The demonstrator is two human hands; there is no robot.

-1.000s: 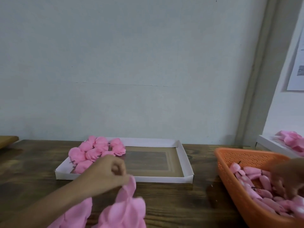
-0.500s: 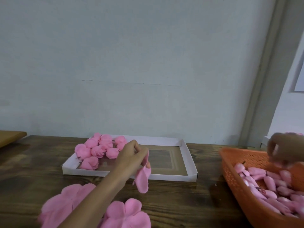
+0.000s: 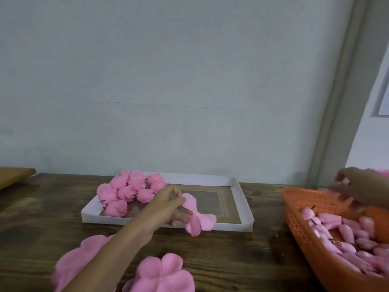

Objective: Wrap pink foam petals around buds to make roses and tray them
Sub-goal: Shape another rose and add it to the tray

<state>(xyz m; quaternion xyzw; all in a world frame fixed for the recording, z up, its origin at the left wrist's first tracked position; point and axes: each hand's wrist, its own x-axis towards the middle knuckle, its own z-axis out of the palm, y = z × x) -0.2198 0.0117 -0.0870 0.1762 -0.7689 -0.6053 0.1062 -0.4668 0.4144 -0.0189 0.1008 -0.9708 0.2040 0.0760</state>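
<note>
Dangling from the left hand (image 3: 166, 205), a petal piece (image 3: 200, 218) hangs just in front of the near wall of the tray (image 3: 231, 226). Thumb and forefinger pinch its upper end, and the other fingers spread loosely beneath it. The piece is lifted off the table (image 3: 221, 256), with its lobes drooping toward the tray's rim.

Inside the tray, a cluster of finished roses (image 3: 130, 190) fills the far left corner, packed close together with short dark stems poking out. More petals (image 3: 162, 275) lie flat on the table at the near edge, in two heaps on either side of the left forearm.

To the right, well apart from the tray, stands an orange basket (image 3: 305, 226) with perforated walls, holding a pile of buds (image 3: 336, 230). The right hand (image 3: 357, 186) hovers over the basket's far rim. It is blurred, its fingers look curled, and whether they hold anything cannot be told.

Behind the table rises a pale wall (image 3: 168, 81). A wooden board (image 3: 12, 175) juts in at the left edge, and a sheet of paper (image 3: 384, 91) hangs at the far right.
</note>
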